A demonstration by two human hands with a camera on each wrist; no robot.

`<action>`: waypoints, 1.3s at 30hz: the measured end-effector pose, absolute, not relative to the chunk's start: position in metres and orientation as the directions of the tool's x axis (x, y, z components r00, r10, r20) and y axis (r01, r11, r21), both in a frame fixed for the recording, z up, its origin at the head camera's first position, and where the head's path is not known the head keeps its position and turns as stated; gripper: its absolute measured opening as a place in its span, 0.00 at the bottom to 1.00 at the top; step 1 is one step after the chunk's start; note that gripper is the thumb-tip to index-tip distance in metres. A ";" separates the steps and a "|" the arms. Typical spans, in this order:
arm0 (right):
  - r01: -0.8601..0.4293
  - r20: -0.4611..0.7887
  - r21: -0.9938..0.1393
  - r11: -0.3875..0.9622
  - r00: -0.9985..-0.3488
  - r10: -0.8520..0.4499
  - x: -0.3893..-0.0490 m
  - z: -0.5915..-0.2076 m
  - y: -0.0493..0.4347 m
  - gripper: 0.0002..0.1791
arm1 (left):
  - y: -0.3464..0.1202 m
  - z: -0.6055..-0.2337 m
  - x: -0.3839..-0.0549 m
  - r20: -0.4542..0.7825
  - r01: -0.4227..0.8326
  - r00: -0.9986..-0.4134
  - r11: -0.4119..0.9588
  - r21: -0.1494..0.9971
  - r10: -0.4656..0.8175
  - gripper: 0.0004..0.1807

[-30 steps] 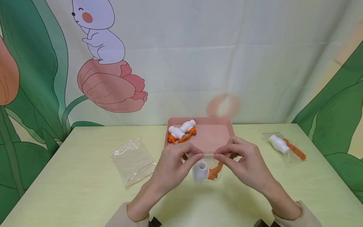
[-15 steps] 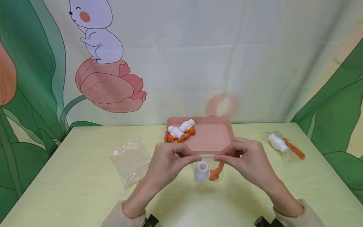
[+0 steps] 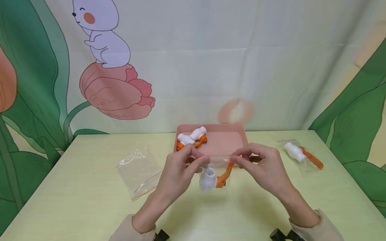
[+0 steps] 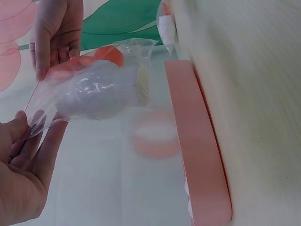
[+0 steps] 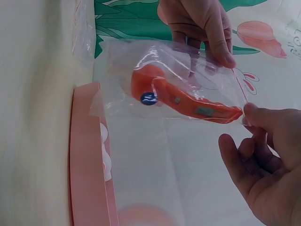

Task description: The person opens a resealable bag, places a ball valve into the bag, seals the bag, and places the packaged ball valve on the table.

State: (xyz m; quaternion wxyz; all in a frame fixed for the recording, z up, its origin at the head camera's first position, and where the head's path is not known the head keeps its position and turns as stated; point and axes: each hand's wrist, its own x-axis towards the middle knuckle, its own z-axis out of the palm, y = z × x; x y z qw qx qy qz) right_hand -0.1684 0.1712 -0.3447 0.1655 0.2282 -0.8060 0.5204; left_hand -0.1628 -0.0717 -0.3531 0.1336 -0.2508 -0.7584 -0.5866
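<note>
A clear zip bag (image 3: 224,164) hangs in the air in front of the pink tray, its top edge stretched between both hands. Inside it is a white plastic ball valve (image 3: 207,180) with an orange lever handle (image 3: 226,174). My left hand (image 3: 181,172) pinches the bag's left top corner between thumb and fingers. At the right top corner, my right hand (image 3: 265,164) pinches the film close to the end of the orange handle. The right wrist view shows the bag's red zip line (image 5: 240,84) running between the two hands.
The pink tray (image 3: 226,140) at the back holds two white valves (image 3: 199,133) with orange handles. On the left lies a clear zip bag (image 3: 137,174). Another bagged white valve (image 3: 295,152) with an orange handle lies at the right. A printed curtain (image 3: 193,77) hangs behind the table.
My hands have moved slightly apart at the fingertips, drawing the bag's top edge wider. The bag with the valve has shifted a little left and up. The other things stay put.
</note>
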 end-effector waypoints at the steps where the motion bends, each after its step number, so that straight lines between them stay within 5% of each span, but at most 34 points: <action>1: -0.536 0.503 -0.765 0.357 -0.843 -0.188 -0.169 -0.345 0.171 0.03 | -0.072 -0.353 -0.163 0.487 0.525 -0.847 0.183 0.831 0.214 0.05; 9: -0.454 0.438 -0.799 0.394 -0.889 -0.135 -0.169 -0.349 0.171 0.11 | -0.073 -0.354 -0.163 0.485 0.506 -0.860 0.133 0.853 0.162 0.06; 14: -0.476 0.417 -0.751 0.458 -0.879 -0.231 -0.167 -0.354 0.165 0.13 | -0.073 -0.356 -0.164 0.531 0.550 -0.833 0.128 0.825 0.152 0.05; 28: -0.598 0.462 -0.646 0.474 -0.801 -0.381 -0.159 -0.366 0.146 0.53 | -0.068 -0.357 -0.159 0.535 0.543 -0.836 0.039 0.839 0.125 0.05; 39: -0.641 0.540 -0.589 0.491 -0.765 -0.351 -0.156 -0.370 0.141 0.50 | -0.060 -0.356 -0.153 0.480 0.472 -0.869 -0.090 0.877 0.121 0.05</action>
